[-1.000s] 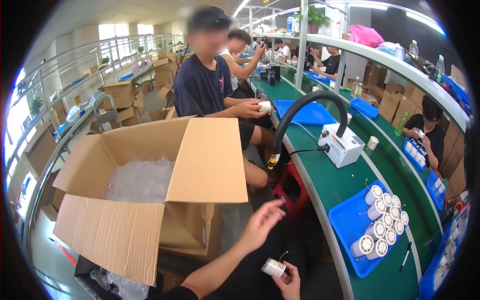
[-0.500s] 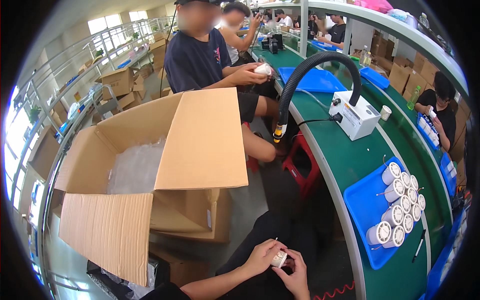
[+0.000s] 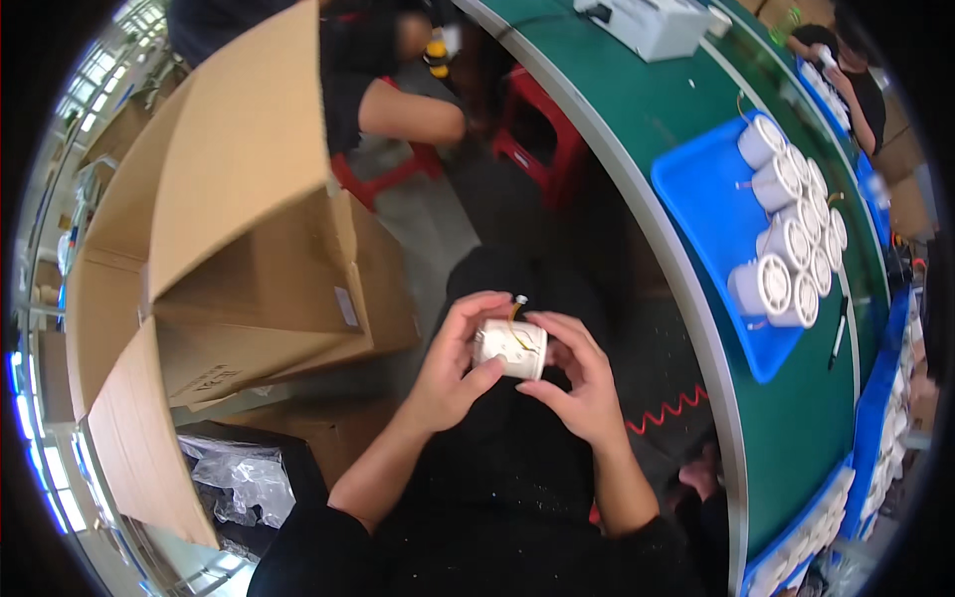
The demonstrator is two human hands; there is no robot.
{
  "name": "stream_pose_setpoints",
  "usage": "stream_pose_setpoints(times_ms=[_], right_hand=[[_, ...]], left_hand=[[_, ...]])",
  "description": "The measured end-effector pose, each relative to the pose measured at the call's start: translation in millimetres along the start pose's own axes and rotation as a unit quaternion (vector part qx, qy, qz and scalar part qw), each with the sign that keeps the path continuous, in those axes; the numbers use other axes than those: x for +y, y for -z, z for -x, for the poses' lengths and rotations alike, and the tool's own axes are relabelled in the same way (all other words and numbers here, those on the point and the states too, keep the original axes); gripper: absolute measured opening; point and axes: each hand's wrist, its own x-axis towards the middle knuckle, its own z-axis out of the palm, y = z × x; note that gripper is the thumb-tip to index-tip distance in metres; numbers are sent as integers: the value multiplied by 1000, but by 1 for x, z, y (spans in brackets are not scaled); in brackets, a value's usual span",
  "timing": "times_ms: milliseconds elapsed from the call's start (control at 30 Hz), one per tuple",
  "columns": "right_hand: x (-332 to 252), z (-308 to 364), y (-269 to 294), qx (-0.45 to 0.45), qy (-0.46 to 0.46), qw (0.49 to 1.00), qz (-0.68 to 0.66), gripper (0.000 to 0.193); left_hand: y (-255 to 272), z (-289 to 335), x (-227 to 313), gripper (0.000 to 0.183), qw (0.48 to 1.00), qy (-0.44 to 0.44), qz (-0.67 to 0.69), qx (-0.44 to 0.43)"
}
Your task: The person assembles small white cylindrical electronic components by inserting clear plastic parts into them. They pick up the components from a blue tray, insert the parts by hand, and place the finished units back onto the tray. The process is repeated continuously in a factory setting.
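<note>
A white cylindrical part (image 3: 512, 348) lies on its side between my two hands, above my lap. A thin yellowish wire runs across it to a small white connector (image 3: 520, 299) standing up at its far edge. My left hand (image 3: 450, 370) is closed round the left end, the thumb pressed on the near side. Round the other end curve the fingers and thumb of my right hand (image 3: 579, 383). To the right, similar white cylinders (image 3: 786, 239), several with short wires, stand grouped in a blue tray (image 3: 686, 184) on the green bench (image 3: 647, 109).
A large open cardboard box (image 3: 239, 149) stands at the left, flaps spread. Near it is a black container with clear plastic (image 3: 239, 478). Beyond are a red stool (image 3: 537, 149) and a seated person's leg (image 3: 408, 111). A marker pen (image 3: 838, 333) lies beside the tray.
The view has tilted down and shifted, so my hands and the white part appear higher and larger. The part has turned, and its wire and connector now show.
</note>
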Motion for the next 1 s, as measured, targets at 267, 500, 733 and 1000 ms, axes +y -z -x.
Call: stream_pose_setpoints(times_ms=[267, 500, 733, 1000], right_hand=[[-15, 1, 3, -11, 41, 999, 13, 63], [-19, 5, 8, -13, 39, 999, 33, 65], [-26, 12, 17, -3, 44, 998, 38, 66], [-36, 22, 21, 14, 49, 994, 94, 67]], left_hand=[[9, 10, 8, 65, 997, 12, -42, -56], [7, 7, 9, 64, 996, 27, -45, -76], [-1, 3, 7, 64, 993, 9, -52, -107], [-11, 0, 7, 62, 991, -15, -52, -126]])
